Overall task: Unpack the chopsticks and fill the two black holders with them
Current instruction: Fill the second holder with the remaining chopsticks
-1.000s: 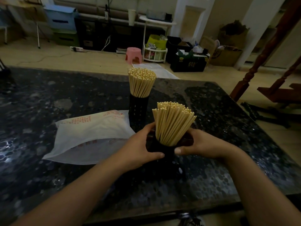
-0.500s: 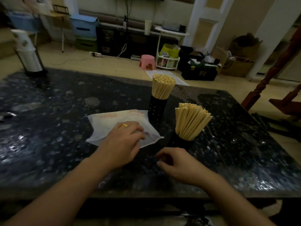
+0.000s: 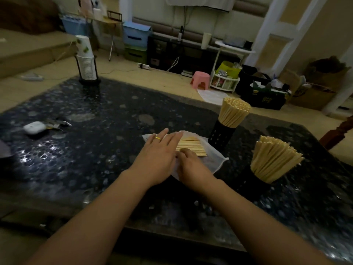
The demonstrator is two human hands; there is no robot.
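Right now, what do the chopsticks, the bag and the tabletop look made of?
Chopsticks: pale, matte, uniform sticks, likely bamboo or light wood.
Bag: thin translucent whitish film, sticks show through; looks like plastic.
Tabletop: dark, speckled, glossy with light reflections; looks like polished stone, maybe granite, possibly an imitation.

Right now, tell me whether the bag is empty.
Not empty: loose chopsticks lie flat in the white bag, under both hands.
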